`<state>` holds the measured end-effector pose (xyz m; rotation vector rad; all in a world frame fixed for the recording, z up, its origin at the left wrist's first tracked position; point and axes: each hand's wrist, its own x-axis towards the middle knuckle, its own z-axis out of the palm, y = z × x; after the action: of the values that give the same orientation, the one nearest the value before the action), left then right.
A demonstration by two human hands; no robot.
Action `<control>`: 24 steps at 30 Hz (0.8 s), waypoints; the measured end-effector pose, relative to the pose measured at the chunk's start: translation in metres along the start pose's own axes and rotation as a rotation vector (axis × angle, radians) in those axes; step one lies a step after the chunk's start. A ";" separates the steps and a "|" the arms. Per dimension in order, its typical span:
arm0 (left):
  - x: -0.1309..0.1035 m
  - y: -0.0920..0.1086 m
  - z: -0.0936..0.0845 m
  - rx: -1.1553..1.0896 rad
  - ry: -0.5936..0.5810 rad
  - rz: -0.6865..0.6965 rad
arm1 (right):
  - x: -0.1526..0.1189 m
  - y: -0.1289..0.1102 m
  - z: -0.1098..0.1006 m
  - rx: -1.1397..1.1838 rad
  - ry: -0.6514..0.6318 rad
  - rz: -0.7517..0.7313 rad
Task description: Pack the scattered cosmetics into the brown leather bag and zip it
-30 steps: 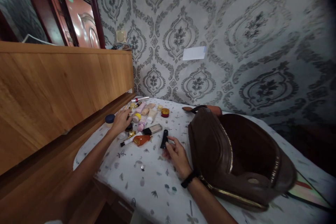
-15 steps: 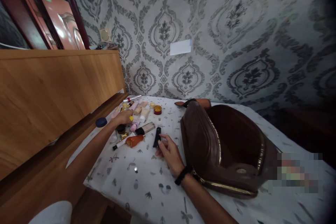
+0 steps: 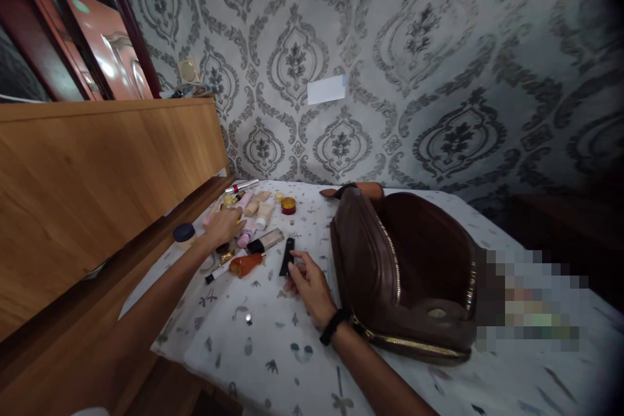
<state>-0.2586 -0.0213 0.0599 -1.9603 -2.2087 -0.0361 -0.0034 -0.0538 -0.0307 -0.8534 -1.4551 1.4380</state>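
My left hand (image 3: 225, 226) reaches over a cluster of cosmetics at the left; what its fingers touch is hidden. Near it are a cream tube (image 3: 264, 214), a pink bottle (image 3: 246, 234) and a black-capped clear bottle (image 3: 266, 241). An orange bottle (image 3: 245, 264) lies in front of them. My right hand (image 3: 308, 286) is beside a small black item (image 3: 288, 257), thumb and fingers at its lower right edge, the fingers apart. To the right, a dark brown bag (image 3: 404, 273) lies with its zipper open.
A wooden cabinet (image 3: 112, 175) borders the cloth-covered table (image 3: 253, 364) on the left. Against the patterned wall (image 3: 336, 26) is the table's back edge. A dark blue-lidded jar (image 3: 184, 233) is at the far left, a red-gold jar (image 3: 288, 206) behind the cosmetics.
My left hand has shifted slightly over the cosmetics, and the yellow thing by its fingers is now mostly hidden. The view has turned a little; my right hand stays by the black item.
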 end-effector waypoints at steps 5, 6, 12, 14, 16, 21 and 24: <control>-0.010 0.029 0.013 0.044 -0.122 -0.065 | 0.000 0.000 0.000 -0.008 0.004 -0.001; -0.009 0.033 0.015 0.049 -0.136 -0.072 | 0.000 0.000 0.000 -0.012 0.003 -0.004; 0.007 0.041 0.013 0.069 -0.202 -0.034 | -0.001 -0.002 -0.001 -0.029 -0.003 0.005; 0.009 0.041 0.013 0.077 -0.216 -0.020 | -0.001 -0.001 -0.001 -0.040 -0.007 0.013; 0.008 0.041 0.013 0.086 -0.223 -0.015 | -0.001 0.000 -0.001 -0.044 -0.013 0.011; 0.004 0.037 0.016 0.087 -0.209 0.017 | 0.001 0.004 -0.001 -0.028 0.001 -0.003; 0.001 0.035 0.017 0.079 -0.176 0.029 | 0.002 0.005 -0.001 -0.035 0.003 -0.005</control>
<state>-0.2260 -0.0135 0.0395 -2.0228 -2.2484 0.2330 -0.0039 -0.0516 -0.0359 -0.8729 -1.4828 1.4102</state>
